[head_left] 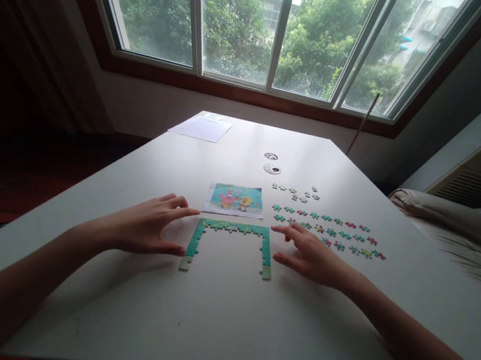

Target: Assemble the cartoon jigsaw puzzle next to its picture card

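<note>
A partly joined jigsaw puzzle border lies on the white table, its top and two sides linked in a green frame open toward me. My left hand is at its left side, thumb and fingers spread, fingertips by the upper left corner and the left edge. On the other side my right hand has its fingers apart, close to the upper right corner and right edge. Whether the fingertips touch the border I cannot tell. Just beyond it lies a cartoon picture sheet.
Loose coloured puzzle pieces lie in rows at the right, with several paler pieces behind them. Two round discs are farther back. Paper sheets rest at the table's far left, below the window. A cushioned seat stands right of the table.
</note>
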Tool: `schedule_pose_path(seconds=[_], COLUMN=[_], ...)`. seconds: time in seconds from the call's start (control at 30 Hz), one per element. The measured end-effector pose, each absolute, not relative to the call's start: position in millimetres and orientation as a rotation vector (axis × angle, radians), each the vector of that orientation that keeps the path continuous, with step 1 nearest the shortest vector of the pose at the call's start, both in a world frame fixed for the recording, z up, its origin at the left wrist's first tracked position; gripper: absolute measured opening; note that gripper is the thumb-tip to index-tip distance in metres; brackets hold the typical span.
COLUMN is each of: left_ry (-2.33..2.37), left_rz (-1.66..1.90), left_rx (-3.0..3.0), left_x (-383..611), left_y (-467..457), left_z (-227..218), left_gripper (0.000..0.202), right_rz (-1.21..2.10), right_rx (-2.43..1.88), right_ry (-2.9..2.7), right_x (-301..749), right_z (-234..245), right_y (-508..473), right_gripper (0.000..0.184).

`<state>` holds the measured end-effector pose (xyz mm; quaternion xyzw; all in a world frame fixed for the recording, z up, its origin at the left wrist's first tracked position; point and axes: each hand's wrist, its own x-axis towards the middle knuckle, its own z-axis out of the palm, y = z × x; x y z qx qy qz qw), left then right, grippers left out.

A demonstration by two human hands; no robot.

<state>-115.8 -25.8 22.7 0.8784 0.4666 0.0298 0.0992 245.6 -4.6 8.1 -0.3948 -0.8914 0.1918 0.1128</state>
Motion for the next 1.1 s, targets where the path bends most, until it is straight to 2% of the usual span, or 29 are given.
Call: schedule_pose_path(seconds=[0.13, 0.3, 0.5, 0.77, 1.0, 1.1], left_ry=[1.393, 1.385, 1.368, 1.368, 1.350, 1.345], left_rz=[0.172, 0.237, 0.229, 0.226, 0.264, 0.256], left_rx=[2.638, 2.677, 2.671, 2.683, 2.681, 2.689], left_x=[-119.7, -121.7, -122.8, -120.5, -118.2, -117.7], left_y=[-20.8, -17.4, -15.3, -16.4, -18.1, -18.3], left_z=[17.8, 12.8, 11.3, 14.5, 16.4, 16.9], left_gripper=[0.054, 0.043, 0.038, 0.035, 0.032, 0.031], right_rz=[0.448, 0.234, 0.151, 0.196, 0.231, 0.262], right_rx=[-1.136, -1.289, -1.573, -1.610, -1.705, -1.733], right_ry=[-2.547, -2.484, -2.413, -2.394, -2.319, -2.304], right_x=[258.7, 285.3, 313.7, 301.5, 292.1, 291.9], right_z=[15.6, 21.5, 13.7, -0.7, -0.5, 0.8], right_y=[22.6, 72.7, 120.6, 133.7, 139.7, 143.1], right_gripper=[0.035, 0.025, 0.028, 0.029, 0.022, 0.025])
